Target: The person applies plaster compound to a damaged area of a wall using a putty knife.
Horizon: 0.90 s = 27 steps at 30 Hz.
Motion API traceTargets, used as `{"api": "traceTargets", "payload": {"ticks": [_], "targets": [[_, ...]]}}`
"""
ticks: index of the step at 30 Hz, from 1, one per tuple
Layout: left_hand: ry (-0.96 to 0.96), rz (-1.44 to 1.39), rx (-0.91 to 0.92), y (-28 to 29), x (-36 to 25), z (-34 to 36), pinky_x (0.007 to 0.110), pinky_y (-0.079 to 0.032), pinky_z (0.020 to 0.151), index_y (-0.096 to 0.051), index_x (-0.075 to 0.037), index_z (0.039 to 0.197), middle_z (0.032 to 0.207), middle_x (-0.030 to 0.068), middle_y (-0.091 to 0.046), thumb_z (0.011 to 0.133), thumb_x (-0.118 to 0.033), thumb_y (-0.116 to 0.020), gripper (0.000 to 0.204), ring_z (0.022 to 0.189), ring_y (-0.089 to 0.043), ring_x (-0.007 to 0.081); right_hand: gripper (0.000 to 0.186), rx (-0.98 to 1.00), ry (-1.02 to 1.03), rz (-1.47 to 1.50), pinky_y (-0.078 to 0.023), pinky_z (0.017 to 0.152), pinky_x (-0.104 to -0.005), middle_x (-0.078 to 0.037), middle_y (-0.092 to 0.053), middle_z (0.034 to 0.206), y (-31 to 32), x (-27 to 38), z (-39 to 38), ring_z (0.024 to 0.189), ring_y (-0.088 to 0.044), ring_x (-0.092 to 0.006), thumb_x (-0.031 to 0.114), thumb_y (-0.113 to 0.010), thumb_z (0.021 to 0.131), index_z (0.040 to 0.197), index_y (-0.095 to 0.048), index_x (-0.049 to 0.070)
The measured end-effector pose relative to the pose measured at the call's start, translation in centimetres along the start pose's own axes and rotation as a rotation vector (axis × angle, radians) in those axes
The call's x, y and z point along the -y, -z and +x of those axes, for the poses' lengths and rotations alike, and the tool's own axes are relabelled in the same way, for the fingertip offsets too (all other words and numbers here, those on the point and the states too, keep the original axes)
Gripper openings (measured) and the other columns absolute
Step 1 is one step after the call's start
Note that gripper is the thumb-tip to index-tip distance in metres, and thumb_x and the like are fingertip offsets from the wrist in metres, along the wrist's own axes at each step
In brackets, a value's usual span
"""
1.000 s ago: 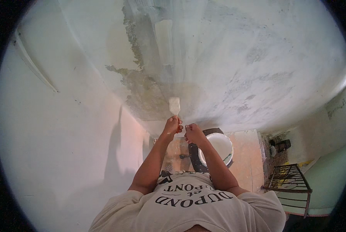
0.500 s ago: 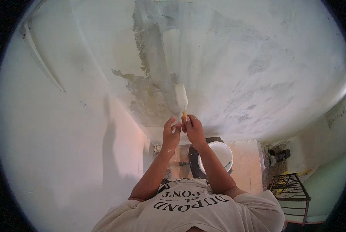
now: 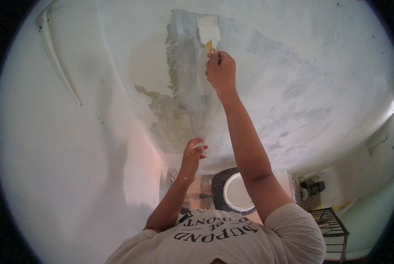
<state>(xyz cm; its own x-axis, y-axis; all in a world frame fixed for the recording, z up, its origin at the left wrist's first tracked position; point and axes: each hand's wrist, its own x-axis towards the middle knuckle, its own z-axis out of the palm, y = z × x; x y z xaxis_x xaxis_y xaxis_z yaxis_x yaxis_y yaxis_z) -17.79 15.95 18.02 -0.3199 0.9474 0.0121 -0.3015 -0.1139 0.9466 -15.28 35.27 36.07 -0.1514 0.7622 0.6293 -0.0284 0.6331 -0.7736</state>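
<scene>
My right hand (image 3: 221,72) is stretched up to the wall and grips a wide flat paintbrush (image 3: 209,30) by its yellow handle. The brush's head is coated white and lies against the upper part of a grey, streaked patch (image 3: 186,66) with a ragged left edge. Lower down, my left hand (image 3: 194,155) hovers before the wall, fingers apart and loosely bent, with nothing in it. Beneath my right forearm stands a round white bucket (image 3: 235,193), partly hidden by that arm.
A dark rounded object (image 3: 217,189) surrounds the bucket's left side. On the left, a pale side wall (image 3: 65,176) meets the worked wall in a corner, with a loose strip (image 3: 58,66) hanging on it. A dark metal rack (image 3: 331,222) stands at the lower right.
My right hand has carried the paintbrush from low before the wall up to the top of the grey patch. My left hand has parted from it, staying low.
</scene>
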Motion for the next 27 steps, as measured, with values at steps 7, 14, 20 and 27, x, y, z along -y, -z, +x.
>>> {"api": "traceTargets", "payload": {"ticks": [7, 14, 20, 27], "targets": [[-0.037, -0.005, -0.009, 0.6, -0.7, 1.5, 0.031, -0.042, 0.079, -0.045, -0.005, 0.119, 0.123, 0.0079, -0.046, 0.085, -0.014, -0.05, 0.035, 0.104, -0.053, 0.019, 0.023, 0.04, -0.024, -0.391, -0.042, 0.063, -0.0506, -0.027, -0.057, 0.076, -2.1, -7.9, -7.7, 0.073, -0.054, -0.0463, 0.018, -0.047, 0.088, 0.082, -0.051, -0.004], [-0.029, -0.007, -0.059, 1.8, -2.2, 2.8, 0.031, -0.042, 0.079, -0.046, -0.005, 0.117, 0.122, 0.007, -0.046, 0.084, -0.008, -0.048, 0.034, 0.104, -0.054, 0.0181, 0.023, 0.368, -0.95, 0.023, -0.036, 0.032, -0.035, -0.01, -0.052, 0.058, -0.1, -18.1, -23.1, 0.036, -0.048, -0.019, 0.018, -0.043, 0.087, 0.08, -0.05, -0.003], [-0.066, -0.017, -0.073, 1.7, -3.6, 2.9, 0.028, -0.043, 0.075, -0.047, -0.005, 0.115, 0.118, 0.0048, -0.049, 0.084, -0.005, -0.046, 0.031, 0.098, -0.055, 0.0146, 0.033, 0.332, -1.08, 0.058, -0.033, 0.031, -0.0309, -0.007, -0.047, 0.052, 2.7, -14.9, -22.1, 0.032, -0.042, -0.0167, 0.026, -0.037, 0.094, 0.081, -0.05, -0.001], [-0.291, -0.106, -0.145, 2.5, -5.3, 2.9, 0.031, -0.04, 0.078, -0.047, -0.008, 0.114, 0.121, 0.0044, -0.046, 0.084, -0.014, -0.051, 0.031, 0.1, -0.053, 0.0173, 0.034, 0.351, -0.452, 0.178, -0.032, 0.035, -0.0263, -0.003, -0.044, 0.053, 2.2, -0.7, -11.1, 0.037, -0.042, -0.0119, 0.024, -0.03, 0.097, 0.074, -0.046, 0.005]]}}
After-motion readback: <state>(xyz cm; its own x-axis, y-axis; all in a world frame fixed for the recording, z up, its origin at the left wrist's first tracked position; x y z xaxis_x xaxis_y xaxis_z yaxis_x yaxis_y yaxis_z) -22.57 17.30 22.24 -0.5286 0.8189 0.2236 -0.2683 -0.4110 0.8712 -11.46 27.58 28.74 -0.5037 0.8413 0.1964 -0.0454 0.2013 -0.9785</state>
